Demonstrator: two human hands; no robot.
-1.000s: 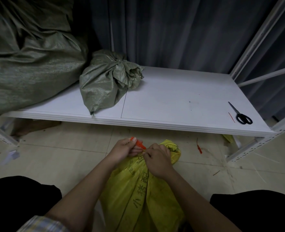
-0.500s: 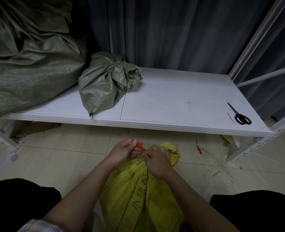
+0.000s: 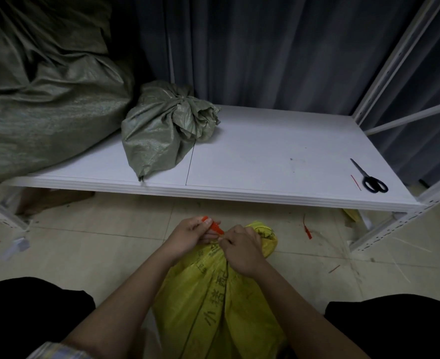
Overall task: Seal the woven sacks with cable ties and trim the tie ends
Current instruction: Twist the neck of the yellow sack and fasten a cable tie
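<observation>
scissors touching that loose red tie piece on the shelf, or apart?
Apart. The head view shows the scissors lying on the white shelf with a strip of bare shelf visible between their handles and the red tie piece to their left.

A yellow woven sack [image 3: 213, 301] stands on the floor, its neck bunched, an orange cable tie [image 3: 215, 226] at the gather. A tied green sack [image 3: 162, 130] lies at the shelf's front edge; black scissors [image 3: 371, 178] near its right front corner.
</observation>
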